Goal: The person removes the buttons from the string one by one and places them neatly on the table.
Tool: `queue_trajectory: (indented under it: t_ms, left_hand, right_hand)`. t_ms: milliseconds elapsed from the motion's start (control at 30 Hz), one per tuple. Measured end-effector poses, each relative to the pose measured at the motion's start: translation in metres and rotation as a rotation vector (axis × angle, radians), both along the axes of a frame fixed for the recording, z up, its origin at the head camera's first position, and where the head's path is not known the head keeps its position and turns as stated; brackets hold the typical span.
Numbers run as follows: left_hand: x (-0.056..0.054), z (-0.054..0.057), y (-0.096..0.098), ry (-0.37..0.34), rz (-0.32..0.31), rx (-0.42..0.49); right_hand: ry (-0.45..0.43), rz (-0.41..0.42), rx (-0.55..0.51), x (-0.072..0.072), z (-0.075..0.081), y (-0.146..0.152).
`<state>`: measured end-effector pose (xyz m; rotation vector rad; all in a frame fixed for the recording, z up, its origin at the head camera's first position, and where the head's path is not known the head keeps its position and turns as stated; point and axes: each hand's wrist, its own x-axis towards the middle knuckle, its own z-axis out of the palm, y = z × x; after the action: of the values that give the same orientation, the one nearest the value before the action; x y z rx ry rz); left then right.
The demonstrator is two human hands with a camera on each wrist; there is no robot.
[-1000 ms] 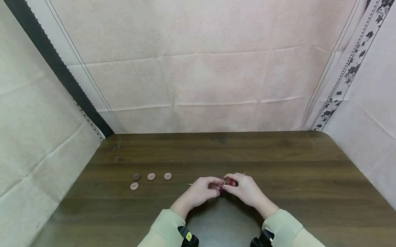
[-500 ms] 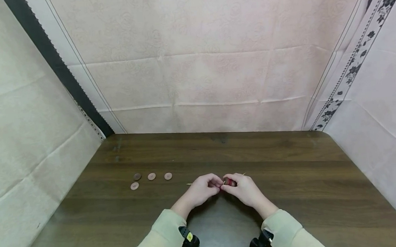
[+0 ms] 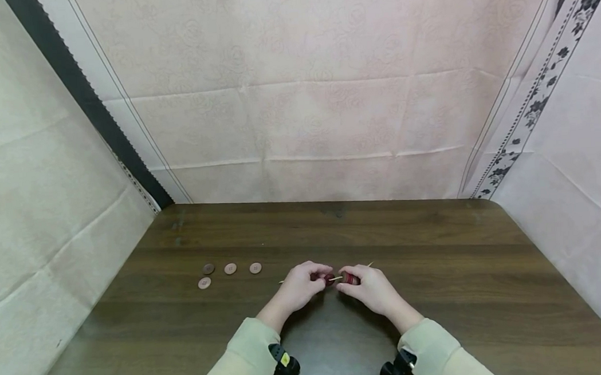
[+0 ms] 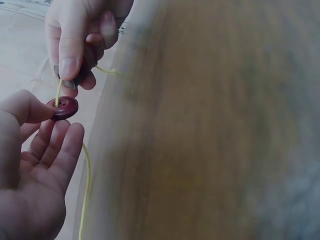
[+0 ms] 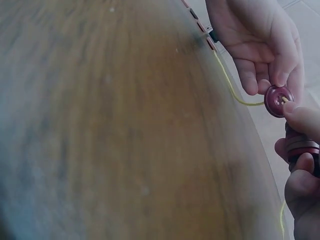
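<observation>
My left hand [image 3: 298, 285] pinches a dark red button [image 4: 67, 111] by its edge between thumb and fingers. A yellow cord [image 5: 240, 101] passes through a hole in that button, and its tail hangs down past the left hand. Facing it, my right hand [image 3: 371, 286] grips a stack of red and dark buttons [image 5: 302, 144] in its curled fingers. A short stretch of cord bridges the gap between button and stack in the head view. More cord pokes out behind the right hand. The fingers cover much of the stack.
Several loose buttons lie on the wooden table [image 3: 439, 259] to the left: a brown button [image 3: 208, 269] and pale pink ones, such as one pink button [image 3: 255, 268]. Light cloth [image 3: 296, 124] hangs behind and at both sides. Each sleeve carries a black wrist camera [image 3: 288, 370].
The left hand has drawn slightly left with the red button, away from the stack. Cord now shows between the two hands, which were fingertip to fingertip before. The right hand has barely moved.
</observation>
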<state>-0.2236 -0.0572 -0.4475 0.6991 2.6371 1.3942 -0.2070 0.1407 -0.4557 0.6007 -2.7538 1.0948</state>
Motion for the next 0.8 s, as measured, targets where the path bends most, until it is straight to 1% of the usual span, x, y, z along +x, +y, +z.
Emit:
queue_trajectory:
  t_ms: [200, 300, 433, 667, 800]
  left_hand:
    - [0.0045, 0.0036, 0.0003, -0.018, -0.022, -0.015]
    - [0.0049, 0.0035, 0.0003, -0.017, -0.025, -0.023]
    - [0.0047, 0.0023, 0.0005, -0.009, -0.029, -0.016]
    - [0.0059, 0.0004, 0.002, -0.02, -0.051, -0.031]
    - [0.0053, -0.0004, 0.0025, -0.004, -0.066, -0.027]
  right_hand:
    - [-0.045, 0.022, 0.013, 0.0014, 0.0004, -0.0012]
    - [-0.072, 0.028, 0.015, 0.0023, 0.0014, -0.0016]
    - [-0.084, 0.034, 0.017, 0.0027, 0.0018, -0.0017]
    - [-0.077, 0.051, 0.018, 0.0035, -0.0004, -0.0018]
    - [-0.046, 0.048, 0.004, 0.0038, -0.001, -0.0018]
